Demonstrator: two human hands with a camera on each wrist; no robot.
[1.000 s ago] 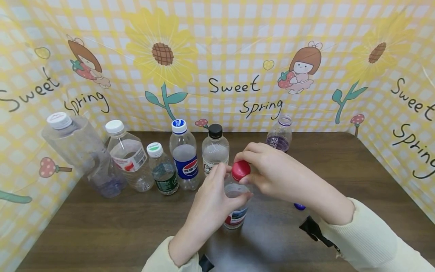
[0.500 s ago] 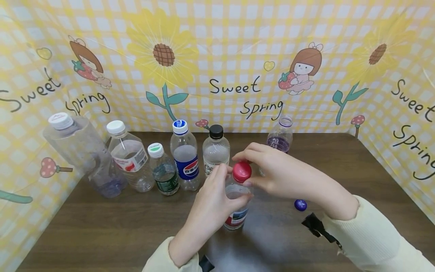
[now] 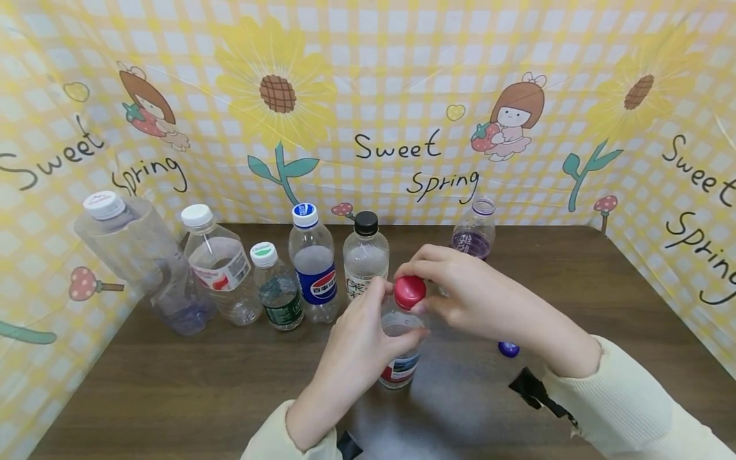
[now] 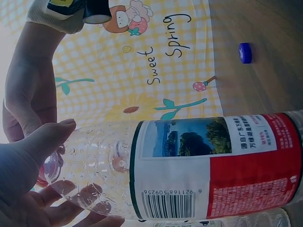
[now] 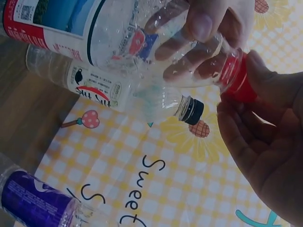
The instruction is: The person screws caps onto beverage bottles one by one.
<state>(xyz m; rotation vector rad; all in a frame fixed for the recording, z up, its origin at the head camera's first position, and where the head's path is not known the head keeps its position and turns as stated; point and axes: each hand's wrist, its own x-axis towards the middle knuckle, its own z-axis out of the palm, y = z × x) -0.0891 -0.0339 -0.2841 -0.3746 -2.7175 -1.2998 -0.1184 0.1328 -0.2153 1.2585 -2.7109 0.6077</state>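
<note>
A clear water bottle point(image 4: 180, 165) with a red and white label stands upright on the table, droplets inside its upper part. My left hand point(image 3: 356, 351) grips it round the shoulder, thumb on the near side and fingers behind. With thumb and fingers my right hand point(image 3: 460, 287) pinches the red cap point(image 3: 410, 292) at the bottle's neck. In the right wrist view the red cap point(image 5: 241, 78) sits on the neck, the right thumb on one side and fingertips on the other. Right of the bottle, under the right forearm, lies a blue cap point(image 3: 508, 349).
Left of the hands, capped bottles stand in a row: a large cloudy one point(image 3: 126, 243), a white-capped one point(image 3: 221, 268), a small green-labelled one point(image 3: 278, 294), a Pepsi bottle point(image 3: 313, 268) and a black-capped one point(image 3: 366, 249). An uncapped purple-labelled bottle point(image 3: 473, 233) stands behind the right hand.
The right thumb and fingers have shifted slightly round the red cap, and the right forearm has swung a little out and back. The left hand and the bottle stay in place.
</note>
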